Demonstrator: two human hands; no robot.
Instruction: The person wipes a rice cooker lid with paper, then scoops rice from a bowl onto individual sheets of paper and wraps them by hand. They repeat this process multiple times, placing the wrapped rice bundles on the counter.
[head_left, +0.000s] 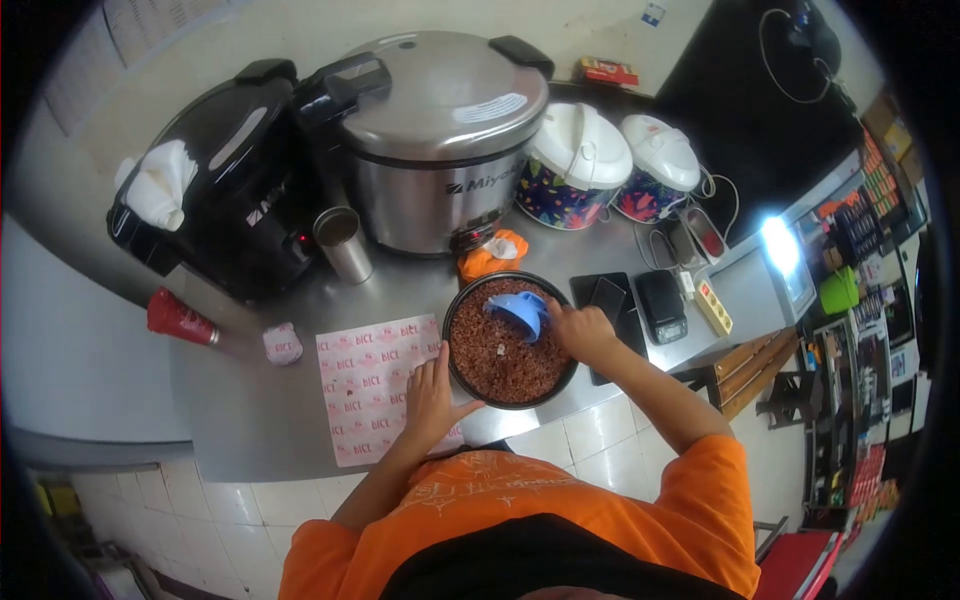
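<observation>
A round black pan (455, 355) full of reddish-brown rice (497, 355) sits on the steel counter in front of me. My right hand (582, 330) grips a blue plastic scoop (517, 312) that lies in the rice at the pan's far side. My left hand (432, 395) rests flat on a sheet of pink-printed wrapping paper (368, 385), with its fingers against the pan's left rim. Orange sleeves cover my upper arms.
Behind the pan stand a large steel rice cooker (440, 140), a black cooker (225, 175), two floral white-lidded cookers (575, 165), and a steel cup (342, 243). A red bottle (180, 318), a small packet (283, 343), an orange cloth (490, 255) and a scale (660, 305) lie around.
</observation>
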